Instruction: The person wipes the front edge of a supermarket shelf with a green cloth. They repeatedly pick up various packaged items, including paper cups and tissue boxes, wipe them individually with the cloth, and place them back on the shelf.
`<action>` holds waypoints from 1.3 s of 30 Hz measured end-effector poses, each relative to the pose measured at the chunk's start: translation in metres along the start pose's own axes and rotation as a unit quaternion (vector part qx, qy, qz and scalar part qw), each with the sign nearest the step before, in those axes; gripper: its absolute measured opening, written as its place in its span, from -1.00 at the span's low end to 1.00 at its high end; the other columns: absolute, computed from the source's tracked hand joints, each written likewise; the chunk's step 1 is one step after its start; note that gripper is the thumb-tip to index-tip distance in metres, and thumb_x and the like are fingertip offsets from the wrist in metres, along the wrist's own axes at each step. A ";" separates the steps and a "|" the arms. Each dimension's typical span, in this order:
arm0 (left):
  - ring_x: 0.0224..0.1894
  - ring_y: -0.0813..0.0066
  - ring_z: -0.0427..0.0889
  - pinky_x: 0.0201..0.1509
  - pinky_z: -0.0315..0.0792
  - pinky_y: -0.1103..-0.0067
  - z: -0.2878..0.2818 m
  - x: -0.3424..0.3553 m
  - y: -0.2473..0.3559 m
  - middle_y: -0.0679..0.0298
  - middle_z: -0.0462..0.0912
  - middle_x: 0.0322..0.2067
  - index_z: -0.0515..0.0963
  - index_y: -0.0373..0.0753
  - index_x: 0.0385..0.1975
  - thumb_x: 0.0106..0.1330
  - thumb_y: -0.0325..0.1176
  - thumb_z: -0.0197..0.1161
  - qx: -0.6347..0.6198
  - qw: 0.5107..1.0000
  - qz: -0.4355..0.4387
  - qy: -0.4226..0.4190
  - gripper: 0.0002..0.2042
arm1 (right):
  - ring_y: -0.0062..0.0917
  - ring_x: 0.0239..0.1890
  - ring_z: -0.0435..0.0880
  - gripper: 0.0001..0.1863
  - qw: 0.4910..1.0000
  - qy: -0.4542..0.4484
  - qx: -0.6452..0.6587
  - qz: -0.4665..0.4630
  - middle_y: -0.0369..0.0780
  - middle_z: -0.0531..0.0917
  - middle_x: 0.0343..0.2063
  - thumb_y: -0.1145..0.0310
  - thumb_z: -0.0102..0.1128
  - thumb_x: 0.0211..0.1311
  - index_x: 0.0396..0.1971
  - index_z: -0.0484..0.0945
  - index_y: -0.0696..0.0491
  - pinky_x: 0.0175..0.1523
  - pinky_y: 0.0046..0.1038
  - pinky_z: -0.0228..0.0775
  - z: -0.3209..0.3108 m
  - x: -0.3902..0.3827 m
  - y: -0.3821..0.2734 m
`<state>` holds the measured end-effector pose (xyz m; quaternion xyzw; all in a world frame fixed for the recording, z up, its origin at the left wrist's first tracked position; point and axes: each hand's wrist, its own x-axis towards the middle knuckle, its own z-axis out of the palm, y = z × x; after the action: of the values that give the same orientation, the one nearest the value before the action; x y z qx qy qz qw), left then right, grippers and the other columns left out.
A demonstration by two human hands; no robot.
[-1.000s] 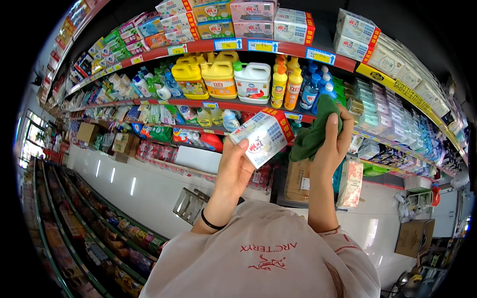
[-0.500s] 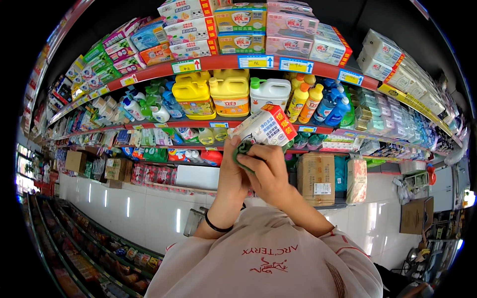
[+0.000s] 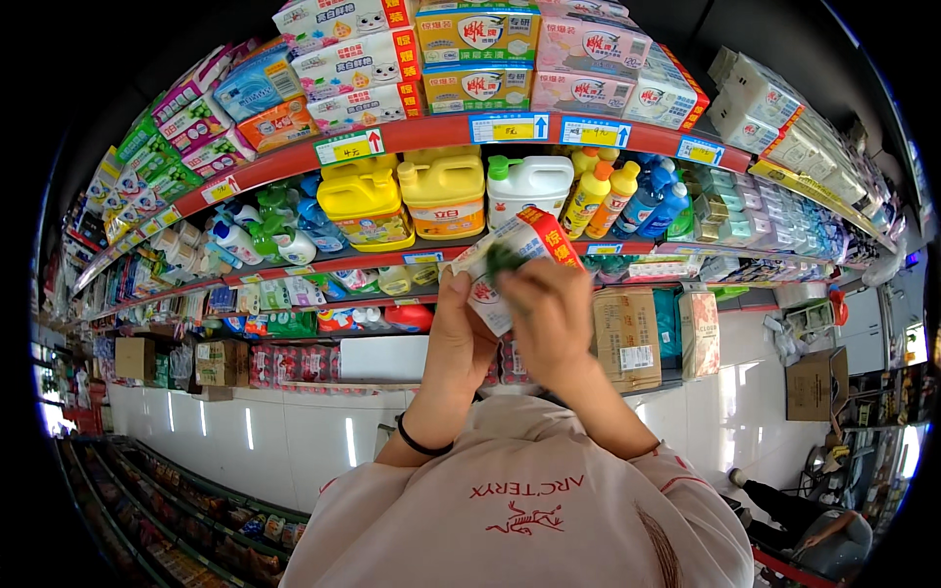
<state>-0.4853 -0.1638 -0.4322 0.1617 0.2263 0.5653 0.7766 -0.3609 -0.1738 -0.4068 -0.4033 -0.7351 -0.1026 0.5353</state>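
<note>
My left hand [image 3: 458, 338] grips a white box with a red end panel [image 3: 488, 304] from the left, thumb along its near side, and holds it tilted in front of the shelves. My right hand [image 3: 544, 318], blurred by motion, is closed on a dark green cloth [image 3: 505, 257] and presses it against the box's face, covering part of it. Behind the box stand yellow jugs [image 3: 441, 196], a white jug with a green cap [image 3: 539, 191] and yellow bottles [image 3: 588, 211] on a shelf.
Stacked soap packs [image 3: 358, 73] fill the red-edged upper shelf. Cardboard boxes [image 3: 622, 323] and a white board [image 3: 382, 358] sit low by the tiled floor [image 3: 270, 431]. A green-edged rack [image 3: 167, 510] stands at lower left. Another person [image 3: 833, 539] is at lower right, an open carton [image 3: 816, 387] nearby.
The cloth was held right of the box and now lies on it, after my right hand moved left. Since half a second ago it has shifted up the box. Another person shows at lower right.
</note>
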 end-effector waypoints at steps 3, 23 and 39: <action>0.16 0.24 0.59 0.18 0.52 0.33 0.007 0.002 0.000 0.17 0.55 0.14 0.36 -0.19 0.24 0.38 0.15 0.03 0.020 1.000 -0.002 0.008 -0.39 | -0.34 -0.14 0.56 -0.76 0.994 0.067 -0.060 0.065 -0.14 0.59 -0.19 0.55 0.32 0.14 -0.16 0.58 0.13 -0.04 -0.36 0.40 -0.023 0.017 0.040; 0.26 0.19 0.49 0.32 0.41 0.21 0.015 0.006 -0.070 0.10 0.50 0.19 0.23 -0.33 0.32 0.28 -0.32 0.27 -0.029 0.996 -0.019 -0.083 -0.38 | -0.69 -0.30 0.55 -0.88 0.771 -0.029 0.419 0.478 -0.32 0.60 -0.30 0.41 0.11 0.45 -0.15 0.50 0.12 -0.15 -0.62 0.40 -0.052 -0.022 0.126; 0.39 0.23 0.23 0.38 0.27 0.33 0.058 0.005 -0.071 0.03 0.15 0.35 -0.42 -0.30 0.47 0.13 -0.34 0.47 0.319 0.936 0.085 -0.121 0.15 | -0.53 -0.04 0.58 -0.85 0.717 0.104 0.518 0.453 -0.19 0.55 -0.05 0.36 0.11 0.44 -0.15 0.42 0.10 0.07 -0.45 0.42 -0.077 -0.035 0.089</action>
<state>-0.3956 -0.1810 -0.4203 0.4868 0.2848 0.5030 0.6549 -0.2401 -0.1771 -0.4307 -0.3345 -0.3418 0.5081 0.7163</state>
